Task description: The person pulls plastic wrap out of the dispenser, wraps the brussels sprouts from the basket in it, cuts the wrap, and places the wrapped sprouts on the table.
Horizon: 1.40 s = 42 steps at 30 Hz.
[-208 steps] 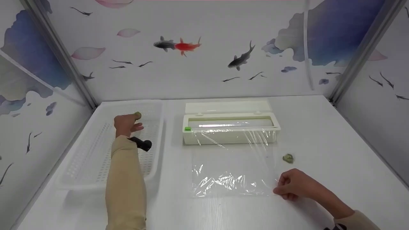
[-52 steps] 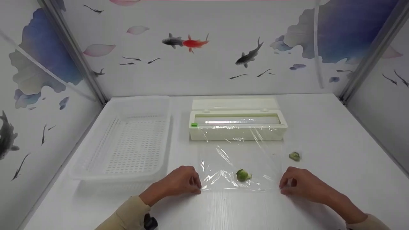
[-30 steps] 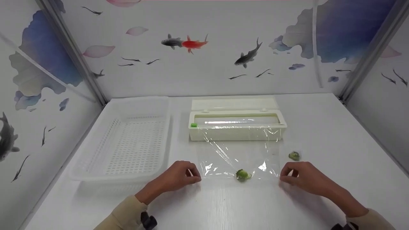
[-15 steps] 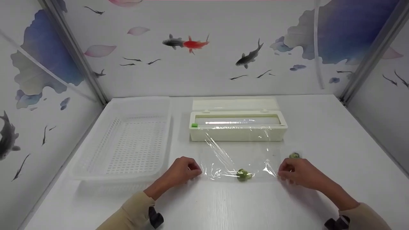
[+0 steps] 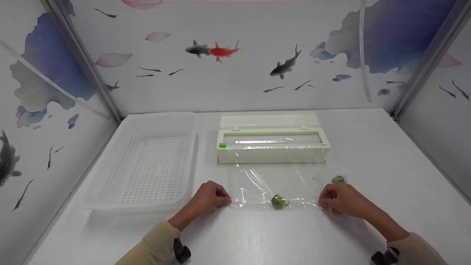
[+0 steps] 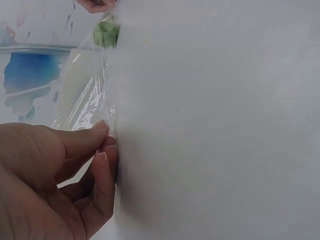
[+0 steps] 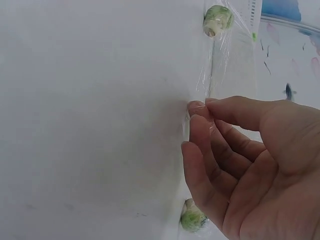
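Clear plastic wrap [image 5: 254,184] stretches forward from a cream wrap dispenser box [image 5: 272,155] with its lid open. At the sheet's front edge is a small green vegetable [image 5: 279,201] that looks like a Brussels sprout. In the right wrist view, wrap lies over this sprout [image 7: 218,21]. My left hand [image 5: 209,197] pinches the front left corner of the wrap between thumb and fingers, and my right hand [image 5: 344,198] pinches the front right corner. Partly hidden behind the right hand, a second, wrapped sprout [image 5: 338,179] rests on the table.
A white perforated plastic basket [image 5: 138,204] stands at the left. A small green slider [image 5: 222,145] sits at the left end of the box's cutting edge. Printed wall panels enclose the table [image 5: 257,243] at the back and sides.
My left hand, earlier over the basket with a green piece, has come to the wrap's left corner. A sprout now lies at the wrap, and both hands have drawn the front edge back toward the box.
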### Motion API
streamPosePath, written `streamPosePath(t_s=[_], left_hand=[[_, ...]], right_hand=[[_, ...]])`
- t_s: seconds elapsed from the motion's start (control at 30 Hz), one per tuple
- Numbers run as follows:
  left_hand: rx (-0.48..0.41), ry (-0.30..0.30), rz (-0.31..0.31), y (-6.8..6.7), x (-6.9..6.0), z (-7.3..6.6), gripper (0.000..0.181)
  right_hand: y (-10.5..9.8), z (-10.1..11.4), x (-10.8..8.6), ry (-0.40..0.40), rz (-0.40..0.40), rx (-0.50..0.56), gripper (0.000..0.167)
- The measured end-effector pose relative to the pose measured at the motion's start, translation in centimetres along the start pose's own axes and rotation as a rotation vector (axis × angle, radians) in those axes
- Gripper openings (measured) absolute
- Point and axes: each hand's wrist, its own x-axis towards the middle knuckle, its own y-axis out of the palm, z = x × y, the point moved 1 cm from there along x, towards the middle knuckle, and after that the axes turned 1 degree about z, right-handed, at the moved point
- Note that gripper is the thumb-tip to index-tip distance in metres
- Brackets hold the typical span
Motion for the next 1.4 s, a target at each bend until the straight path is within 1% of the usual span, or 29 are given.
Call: streamPosePath(t_s=[0.13, 0.17, 0.27, 0.33, 0.37, 0.43, 0.53, 0.63, 0.7, 0.8, 0.9, 0.97, 1.13, 1.27, 1.4], left_hand=[[-0.076, -0.068, -0.015, -0.3, -0.7, -0.4, 0.007], [-0.092, -0.075, -0.023, -0.4, -0.8, -0.6, 0.009], [-0.122, -0.049, -0.062, -0.8, -1.3, -1.4, 0.014], [-0.145, -0.012, -0.080, -0.9, -1.5, -2.1, 0.016], [-0.160, 0.011, -0.078, -0.8, -1.6, -2.5, 0.017], [-0.205, 0.046, -0.049, -0.5, -1.7, -3.2, 0.019], [-0.310, 0.061, 0.033, 0.5, -1.7, -4.3, 0.024], [-0.425, 0.035, 0.109, 1.7, -1.5, -5.1, 0.029], [-0.490, 0.013, 0.142, 2.6, -1.3, -5.4, 0.032], [-0.558, -0.022, 0.191, 3.8, -0.8, -5.6, 0.033], [-0.578, -0.053, 0.228, 5.0, -0.4, -5.5, 0.033], [-0.588, -0.072, 0.238, 5.7, -0.1, -5.5, 0.033], [-0.617, -0.101, 0.233, 7.1, 0.5, -5.6, 0.036], [-0.619, -0.124, 0.227, 7.8, 1.0, -5.7, 0.034], [-0.616, -0.135, 0.236, 8.2, 1.4, -5.7, 0.032]], right_hand=[[-0.3, 0.1, -0.4, -0.004, 0.008, 0.013, 0.018], [-0.4, 0.2, -0.6, 0.006, 0.002, 0.014, 0.021], [-0.9, 0.8, -1.2, 0.016, -0.024, 0.013, 0.028], [-1.1, 1.5, -1.5, 0.023, -0.047, 0.028, 0.032], [-1.1, 1.9, -1.7, 0.018, -0.055, 0.044, 0.033], [-1.0, 2.7, -1.8, -0.010, -0.057, 0.094, 0.036], [-0.3, 3.6, -1.6, -0.053, -0.031, 0.199, 0.038], [0.5, 4.2, -1.2, -0.076, 0.015, 0.304, 0.041], [1.1, 4.4, -0.9, -0.079, 0.037, 0.355, 0.042], [1.9, 4.5, -0.4, -0.065, 0.059, 0.409, 0.043], [2.7, 4.6, 0.0, -0.038, 0.068, 0.435, 0.042], [3.3, 4.7, 0.3, -0.028, 0.069, 0.443, 0.040], [4.5, 5.0, 0.9, -0.033, 0.052, 0.425, 0.034], [5.1, 5.1, 1.4, -0.024, 0.029, 0.398, 0.032], [5.6, 5.2, 1.9, 0.001, 0.006, 0.370, 0.030]])
